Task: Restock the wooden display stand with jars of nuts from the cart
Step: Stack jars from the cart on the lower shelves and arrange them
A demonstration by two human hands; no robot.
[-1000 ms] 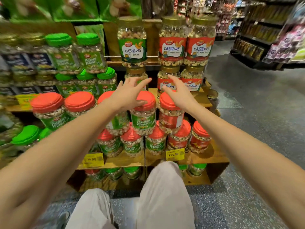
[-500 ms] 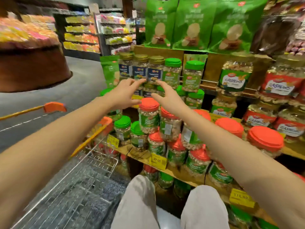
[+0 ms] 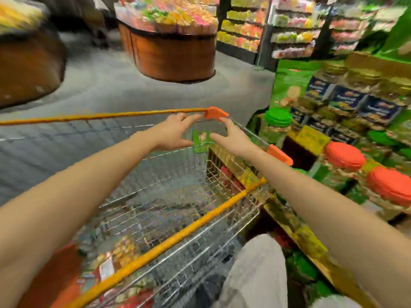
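Note:
The view is blurred by motion. A wire cart with orange rails fills the lower middle, and jars of nuts lie at its near end. Both arms stretch out over the cart. My left hand and my right hand hover with fingers spread above the cart's far end, holding nothing. The wooden display stand stands to the right, stacked with jars with red lids, green lids and gold lids.
A round wooden bin of bright packets stands on the grey floor beyond the cart. Another bin sits at the far left. Shelves of packets line the back. My light-trousered leg is beside the cart.
My view has swung left from the stand's jars to the cart. Both hands have left the stacked jars and now hang over the cart's far end, still holding nothing.

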